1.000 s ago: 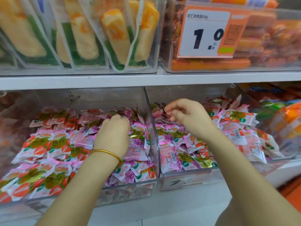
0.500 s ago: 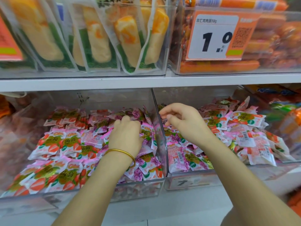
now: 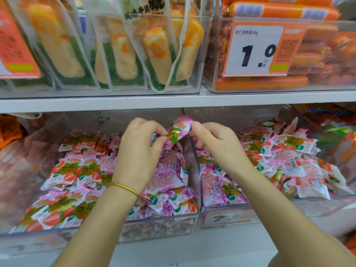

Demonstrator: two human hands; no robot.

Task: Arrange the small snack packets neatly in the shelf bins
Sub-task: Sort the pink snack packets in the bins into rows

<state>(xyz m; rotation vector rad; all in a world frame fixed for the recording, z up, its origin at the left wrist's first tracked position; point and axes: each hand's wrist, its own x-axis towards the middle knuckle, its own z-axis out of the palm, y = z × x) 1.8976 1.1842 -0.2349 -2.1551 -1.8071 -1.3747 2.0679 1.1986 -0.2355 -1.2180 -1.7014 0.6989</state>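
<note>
We pinch one packet (image 3: 179,130) between both hands, left hand (image 3: 142,149) low, right hand (image 3: 210,141) high. It hangs above the divider (image 3: 190,166), long axis from seven to one o'clock. The left bin (image 3: 158,228) lies at seven, nearer the left hand.

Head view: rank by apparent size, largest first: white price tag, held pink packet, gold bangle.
1. white price tag
2. held pink packet, pinched between left hand and right hand
3. gold bangle, thin and partly hidden

Apparent size only; distances differ.
</note>
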